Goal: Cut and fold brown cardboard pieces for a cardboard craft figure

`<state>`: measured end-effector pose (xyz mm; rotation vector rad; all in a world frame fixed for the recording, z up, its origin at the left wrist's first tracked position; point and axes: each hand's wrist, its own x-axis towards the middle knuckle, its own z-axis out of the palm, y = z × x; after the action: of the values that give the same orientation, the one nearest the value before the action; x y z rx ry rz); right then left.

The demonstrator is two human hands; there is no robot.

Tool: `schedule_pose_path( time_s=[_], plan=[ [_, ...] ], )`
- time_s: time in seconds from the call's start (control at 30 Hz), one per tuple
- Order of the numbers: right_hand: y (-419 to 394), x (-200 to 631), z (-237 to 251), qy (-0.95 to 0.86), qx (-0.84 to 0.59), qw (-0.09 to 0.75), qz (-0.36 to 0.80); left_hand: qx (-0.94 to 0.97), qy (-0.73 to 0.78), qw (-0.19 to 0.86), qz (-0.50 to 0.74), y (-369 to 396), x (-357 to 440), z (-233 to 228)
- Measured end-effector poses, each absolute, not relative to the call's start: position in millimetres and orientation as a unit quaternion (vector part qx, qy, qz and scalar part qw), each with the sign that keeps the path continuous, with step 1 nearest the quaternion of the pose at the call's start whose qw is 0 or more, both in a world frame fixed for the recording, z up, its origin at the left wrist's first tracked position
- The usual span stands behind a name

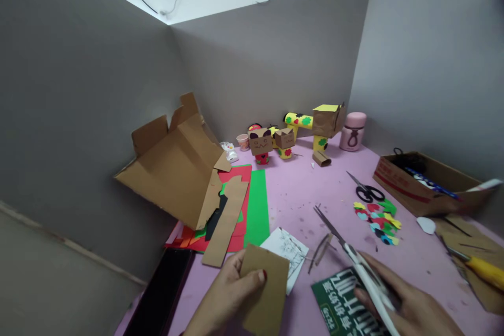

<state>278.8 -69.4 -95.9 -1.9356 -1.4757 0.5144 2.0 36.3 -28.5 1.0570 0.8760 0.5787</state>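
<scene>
Between cardboard piece [264,286] (left-hand fingers [258,276] pinching it) and right-hand-gripped scissors [354,257] lies a printed sheet [286,249].

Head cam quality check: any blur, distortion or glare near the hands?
Head view: right hand and its scissors smeared by motion blur; left hand with cardboard piece sharper; wide-angle bend tilts the grey wall panels; top right corner darkened; light soft and even, no glare on the pink table.

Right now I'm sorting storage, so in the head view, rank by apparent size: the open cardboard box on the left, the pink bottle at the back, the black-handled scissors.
1. Open cardboard box, clearly largest.
2. Black-handled scissors.
3. Pink bottle.
The last two look close, and the bottle stands farther from the camera, so their order is unsure.
</scene>
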Motion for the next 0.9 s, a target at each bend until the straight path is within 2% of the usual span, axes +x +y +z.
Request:
schedule_pose_path(
  time_s=[0.13, 0.23, 0.37, 0.5, 0.63, 0.7, 0.9],
  plan=[
    [-66, 302, -96, -0.551, -0.81, 0.193, 0.063, 0.51, 0.422, 0.708, 0.246, 36, 15, -21],
    [-62, 305, -97, -0.577, -0.798, 0.176, 0.013, 0.588, 0.408, 0.662, 0.224, 32, 26, -14],
    [-60, 302, -91, -0.589, -0.789, 0.175, -0.028, 0.752, 0.407, 0.491, 0.164, 27, 43, -4],
    [-60, 286, -80, -0.644, -0.73, 0.226, 0.039, 0.85, 0.394, 0.338, 0.095, 24, 58, 5],
    [-61, 261, -75, -0.697, -0.684, 0.174, 0.124, 0.879, 0.402, 0.241, 0.092, 20, 64, 3],
    [-61, 256, -71, -0.691, -0.689, 0.176, 0.133, 0.881, 0.413, 0.217, 0.081, 16, 65, -1],
    [-71, 263, -56, -0.625, -0.699, 0.296, 0.181, 0.862, 0.442, 0.238, 0.076, -1, 64, -3]
  ],
)
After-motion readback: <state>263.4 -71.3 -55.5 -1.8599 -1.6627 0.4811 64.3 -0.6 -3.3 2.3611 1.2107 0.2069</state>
